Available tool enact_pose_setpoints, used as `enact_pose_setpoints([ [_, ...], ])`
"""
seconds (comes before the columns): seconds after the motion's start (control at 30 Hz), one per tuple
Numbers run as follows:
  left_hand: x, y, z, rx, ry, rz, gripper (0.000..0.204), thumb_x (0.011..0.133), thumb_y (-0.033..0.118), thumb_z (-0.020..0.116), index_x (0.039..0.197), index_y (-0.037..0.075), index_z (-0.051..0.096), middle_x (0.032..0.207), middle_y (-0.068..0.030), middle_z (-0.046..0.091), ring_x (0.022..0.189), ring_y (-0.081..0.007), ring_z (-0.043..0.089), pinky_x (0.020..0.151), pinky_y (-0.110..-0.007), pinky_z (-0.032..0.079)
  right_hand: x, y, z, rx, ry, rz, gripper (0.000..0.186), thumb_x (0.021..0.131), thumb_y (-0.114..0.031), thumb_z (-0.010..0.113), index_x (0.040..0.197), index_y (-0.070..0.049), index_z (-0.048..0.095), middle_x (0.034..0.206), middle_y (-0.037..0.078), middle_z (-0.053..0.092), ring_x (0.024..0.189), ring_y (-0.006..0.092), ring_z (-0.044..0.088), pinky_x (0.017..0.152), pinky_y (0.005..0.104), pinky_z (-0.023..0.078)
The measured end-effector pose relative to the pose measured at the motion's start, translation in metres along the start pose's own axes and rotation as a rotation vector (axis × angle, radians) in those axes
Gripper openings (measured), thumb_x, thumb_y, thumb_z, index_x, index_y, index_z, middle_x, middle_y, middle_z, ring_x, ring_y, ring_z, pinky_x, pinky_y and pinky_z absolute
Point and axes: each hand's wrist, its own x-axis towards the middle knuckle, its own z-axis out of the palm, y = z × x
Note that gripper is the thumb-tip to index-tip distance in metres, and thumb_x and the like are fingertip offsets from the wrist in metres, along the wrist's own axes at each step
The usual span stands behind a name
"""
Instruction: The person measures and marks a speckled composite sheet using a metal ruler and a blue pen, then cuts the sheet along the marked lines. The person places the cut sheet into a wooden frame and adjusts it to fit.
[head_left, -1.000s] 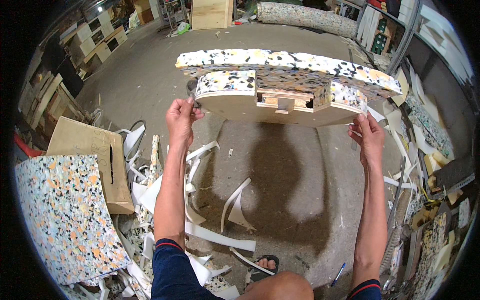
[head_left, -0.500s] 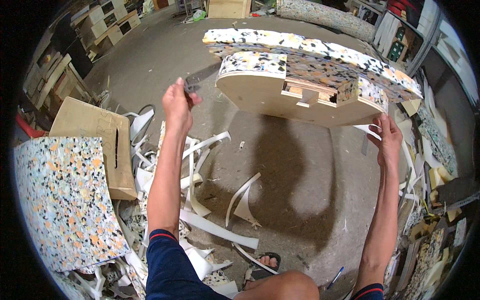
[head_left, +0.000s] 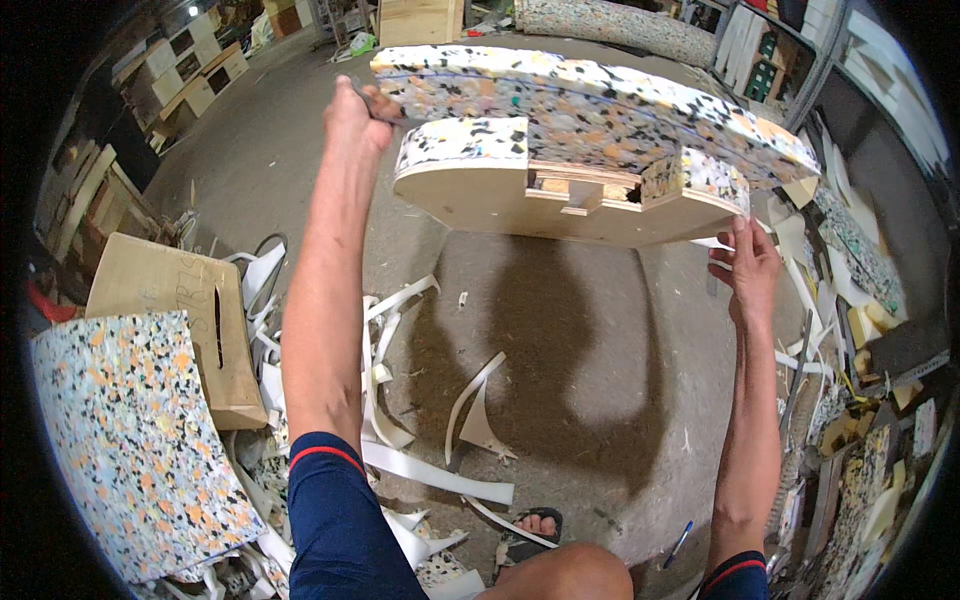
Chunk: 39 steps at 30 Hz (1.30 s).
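I hold up a curved plywood seat frame (head_left: pixel 520 205) topped with thick speckled multicolour foam (head_left: pixel 600 110), lifted high over the concrete floor. My left hand (head_left: pixel 355 115) grips the foam's left end, arm stretched far forward. My right hand (head_left: pixel 745 265) holds the frame's lower right edge, fingers curled against the wood. A notch with small wooden blocks (head_left: pixel 585 190) shows in the frame's underside. The piece tilts, its left end higher and farther away.
White foam offcut strips (head_left: pixel 430 470) litter the floor. A speckled foam slab (head_left: pixel 130 440) and a cardboard box (head_left: pixel 180 320) lie at left. Scrap pieces pile along the right wall (head_left: pixel 860 330). My sandalled foot (head_left: pixel 530 530) shows below. A rolled foam bundle (head_left: pixel 620 25) lies beyond.
The foam-topped frame has risen and come closer, tilting. My left hand moved up and forward to the foam's left end; my right hand stayed under the right edge.
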Motion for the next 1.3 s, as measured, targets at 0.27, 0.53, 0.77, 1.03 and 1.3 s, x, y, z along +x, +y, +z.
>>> enact_pose_setpoints([
  [0.27,-0.051,0.032,0.059,0.29,0.132,0.477,0.036,0.106,0.04,0.054,0.117,0.005,0.052,0.083,-0.0087,0.057,0.062,-0.0159,0.046,0.052,-0.031,0.038,0.019,0.007,-0.035,-0.094,0.062,-0.013,0.059,0.097,-0.045,0.068,0.14,-0.007,0.059,0.097,0.008,0.068,0.074,0.0137,0.068,0.061,0.0267,0.055],
  [0.53,-0.141,0.08,-0.095,2.409,0.491,1.316,0.054,0.094,0.042,0.067,0.141,0.017,0.06,0.155,-0.0153,0.045,0.144,-0.0386,0.038,0.115,-0.053,0.033,0.023,0.008,-0.025,-0.055,-0.011,-0.04,0.073,0.094,-0.037,0.074,0.145,0.008,0.049,0.091,0.011,0.069,0.069,0.0139,0.066,0.054,0.0267,0.05],
  [0.77,-0.131,-0.008,0.127,1.706,-0.705,0.942,0.05,0.107,0.042,0.041,0.12,0.003,0.071,0.113,-0.0249,0.071,0.108,-0.0418,0.066,0.097,-0.045,0.05,0.013,0.003,-0.028,-0.053,0.022,0.021,0.069,0.097,-0.042,0.069,0.149,-0.002,0.049,0.096,0.008,0.066,0.073,0.015,0.067,0.059,0.0282,0.055],
  [1.03,-0.115,-0.039,0.119,1.876,-0.719,0.996,0.069,0.106,0.054,0.036,0.081,-0.003,0.068,0.07,-0.0268,0.061,0.066,-0.0458,0.06,0.069,-0.053,0.047,0.029,0.004,-0.034,-0.112,0.023,-0.016,0.06,0.096,-0.04,0.071,0.143,-0.004,0.057,0.092,0.007,0.066,0.071,0.0132,0.066,0.058,0.0267,0.053],
  [1.3,-0.133,-0.057,0.153,2.065,-0.668,0.837,0.062,0.106,0.051,0.035,0.096,0.002,0.071,0.078,-0.0265,0.065,0.078,-0.047,0.062,0.072,-0.053,0.046,0.059,0.013,-0.051,-0.117,0.019,-0.067,0.078,0.087,-0.046,0.079,0.141,0.004,0.055,0.076,0.006,0.067,0.061,0.0118,0.063,0.054,0.0269,0.049],
])
